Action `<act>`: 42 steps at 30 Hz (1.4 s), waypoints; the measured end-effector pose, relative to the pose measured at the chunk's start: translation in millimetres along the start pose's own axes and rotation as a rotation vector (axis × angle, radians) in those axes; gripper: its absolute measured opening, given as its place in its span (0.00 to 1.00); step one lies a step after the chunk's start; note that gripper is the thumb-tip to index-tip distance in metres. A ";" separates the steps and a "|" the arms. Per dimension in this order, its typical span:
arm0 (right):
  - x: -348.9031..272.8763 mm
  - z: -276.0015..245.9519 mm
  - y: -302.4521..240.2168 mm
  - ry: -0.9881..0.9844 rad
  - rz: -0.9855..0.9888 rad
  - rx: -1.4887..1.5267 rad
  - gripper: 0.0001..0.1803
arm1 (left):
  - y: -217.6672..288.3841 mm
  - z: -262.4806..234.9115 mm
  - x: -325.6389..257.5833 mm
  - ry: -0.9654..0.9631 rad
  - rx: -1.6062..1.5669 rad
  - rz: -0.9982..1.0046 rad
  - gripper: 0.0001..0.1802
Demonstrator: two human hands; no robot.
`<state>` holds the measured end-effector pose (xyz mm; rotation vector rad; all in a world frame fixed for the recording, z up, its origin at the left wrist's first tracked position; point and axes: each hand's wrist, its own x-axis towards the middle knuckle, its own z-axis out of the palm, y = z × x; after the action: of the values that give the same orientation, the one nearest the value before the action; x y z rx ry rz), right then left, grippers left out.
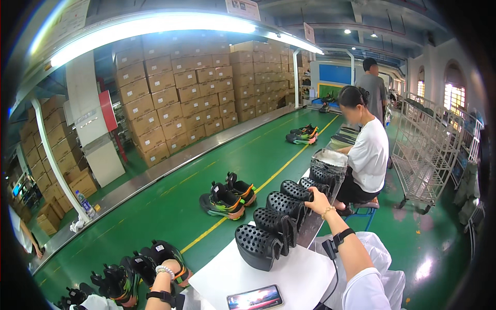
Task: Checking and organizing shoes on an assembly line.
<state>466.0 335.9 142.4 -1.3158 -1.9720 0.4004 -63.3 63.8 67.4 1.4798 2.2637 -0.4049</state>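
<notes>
My right hand [318,202] reaches over a row of black perforated clogs, its fingers closed on one black clog [285,204] in the middle of the row. Nearer to me stand another clog [273,221] and the front clog [254,243], all tightly lined up. At the lower left, my left hand [172,266] is on a black sneaker [164,250] with a bright orange and green sole; its fingers are partly hidden by the shoe. More dark sneakers [114,281] are bunched to the left of that hand.
A smartphone [254,298] lies on the white board [217,276]. Sneaker pairs [223,201] sit on the green belt [170,206]. A seated person [369,150] works beyond the clogs, near a wire rack cart [426,150]. Stacked cartons [155,98] line the far side.
</notes>
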 end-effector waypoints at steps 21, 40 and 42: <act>-92.7 -4.2 -339.4 -0.387 -0.381 0.349 0.22 | 29.3 14.1 -106.4 1.168 -0.143 -0.121 0.11; -100.8 119.5 -435.7 -0.603 -0.338 -0.026 0.22 | 23.8 61.9 -156.5 1.089 -0.457 -0.206 0.23; -110.2 107.4 -459.7 -0.841 -0.388 -0.163 0.21 | 22.9 62.4 -157.7 1.098 -0.462 -0.205 0.22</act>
<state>106.3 53.6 303.2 -0.8716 -2.9397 0.6841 24.9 -81.5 88.2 1.3555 2.9760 1.0839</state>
